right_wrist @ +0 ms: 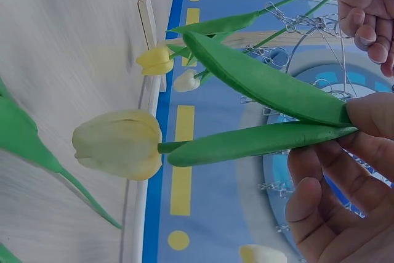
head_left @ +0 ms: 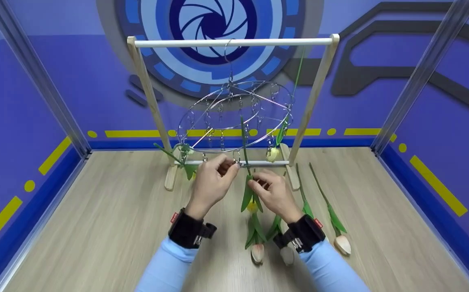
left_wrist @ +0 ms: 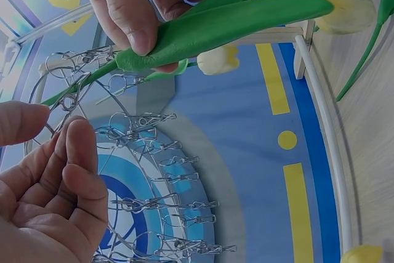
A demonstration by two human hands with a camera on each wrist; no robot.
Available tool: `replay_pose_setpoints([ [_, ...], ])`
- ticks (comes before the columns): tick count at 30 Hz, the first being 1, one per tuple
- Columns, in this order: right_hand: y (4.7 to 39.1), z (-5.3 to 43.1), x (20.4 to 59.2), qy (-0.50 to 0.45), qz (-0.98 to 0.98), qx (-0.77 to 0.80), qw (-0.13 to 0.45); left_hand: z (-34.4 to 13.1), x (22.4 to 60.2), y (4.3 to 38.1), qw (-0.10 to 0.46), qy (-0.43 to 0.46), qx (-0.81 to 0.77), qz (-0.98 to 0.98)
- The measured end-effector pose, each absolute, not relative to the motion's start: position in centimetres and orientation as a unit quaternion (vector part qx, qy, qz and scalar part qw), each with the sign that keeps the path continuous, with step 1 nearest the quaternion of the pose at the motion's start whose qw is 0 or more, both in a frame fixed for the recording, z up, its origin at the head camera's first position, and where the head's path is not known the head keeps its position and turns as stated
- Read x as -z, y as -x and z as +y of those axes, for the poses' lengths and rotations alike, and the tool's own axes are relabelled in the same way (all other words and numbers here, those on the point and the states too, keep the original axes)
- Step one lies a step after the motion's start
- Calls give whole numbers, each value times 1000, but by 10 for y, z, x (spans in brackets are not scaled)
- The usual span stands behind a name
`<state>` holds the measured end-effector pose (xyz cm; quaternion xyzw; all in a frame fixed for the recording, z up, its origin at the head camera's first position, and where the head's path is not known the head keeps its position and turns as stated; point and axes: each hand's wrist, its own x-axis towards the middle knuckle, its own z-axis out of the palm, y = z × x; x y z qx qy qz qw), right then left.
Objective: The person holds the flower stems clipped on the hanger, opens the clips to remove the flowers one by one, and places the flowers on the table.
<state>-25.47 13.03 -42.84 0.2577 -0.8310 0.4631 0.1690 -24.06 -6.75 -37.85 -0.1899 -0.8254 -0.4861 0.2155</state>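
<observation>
While the right hand (head_left: 275, 192) is pinching a tulip (right_wrist: 246, 146), the left hand (head_left: 210, 182) is resting at a clip (left_wrist: 71, 98), grip unclear.

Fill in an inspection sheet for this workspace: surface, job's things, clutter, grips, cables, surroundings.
Surface: wood-grain tabletop; at least three loose pale tulips lie on it.
Job's things: metal hanger on a white-barred rack; hung tulips at both sides.
Clutter: nothing seen.
Left grip: left hand at a clip; cannot tell whether it pinches.
Right grip: right hand pinches the bloom-down tulip by its leaves.
Cables: nothing seen.
Surroundings: blue printed panels, metal corner posts.
</observation>
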Motion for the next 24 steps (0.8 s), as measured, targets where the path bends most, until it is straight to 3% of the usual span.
replay_pose_setpoints([
  [24, 255, 132, 430, -255, -838, -451, 172, -69, 379, 242, 211, 192, 484, -827],
])
